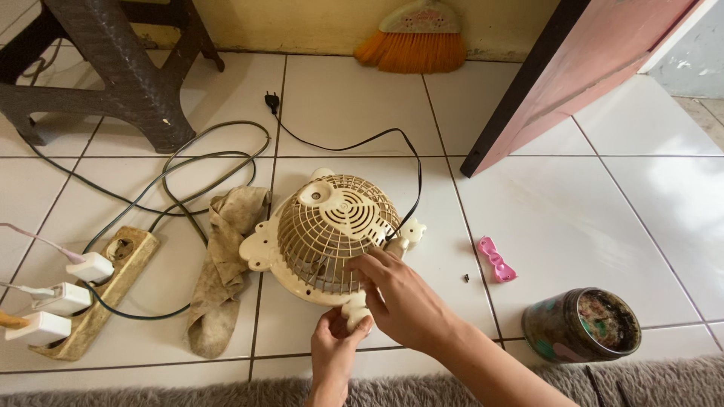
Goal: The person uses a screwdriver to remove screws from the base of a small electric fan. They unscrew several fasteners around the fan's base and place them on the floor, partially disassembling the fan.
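While the left hand [337,338] pinches the cream fan [326,234], the right hand [400,295] grips its grille.

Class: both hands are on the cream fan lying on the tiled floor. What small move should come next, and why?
Probably lift the cream plastic fan grille off. The right hand grips its lower rim, the left hand steadies the fan's cream foot, and a tiny dark screw already lies loose on the white tile.
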